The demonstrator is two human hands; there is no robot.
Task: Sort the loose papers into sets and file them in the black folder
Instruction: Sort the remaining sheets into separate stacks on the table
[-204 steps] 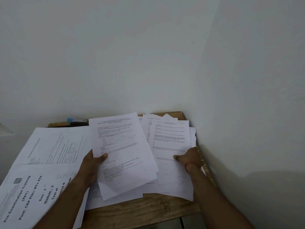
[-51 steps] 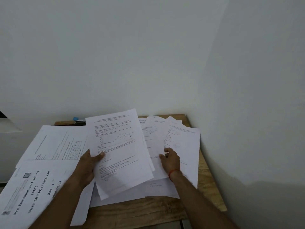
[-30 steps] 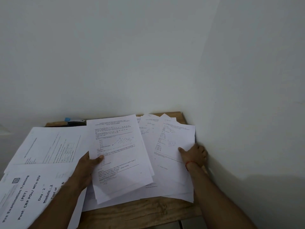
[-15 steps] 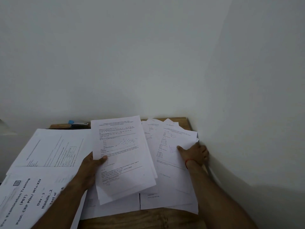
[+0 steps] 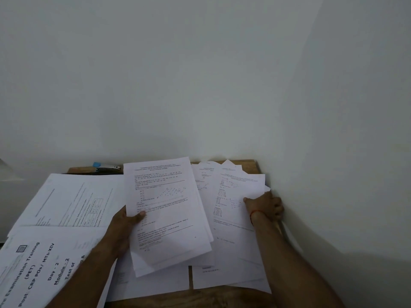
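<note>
The left hand has its grip pinched on a sheaf of printed pages by the left edge, thumb on top, long axis running 6 to 12 o'clock above the wooden worktop. At its 3 o'clock lies the fanned pile of loose sheets, where the right hand, the nearer one, pinches the top sheet by its right edge; joining the set would mean travelling toward 9 o'clock. I can't spot the black folder.

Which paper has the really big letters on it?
The cover page at the near left, reading "Examination Training (PET)" in big bold type. The other sheets, like the stack in the left hand, have only small print.
</note>
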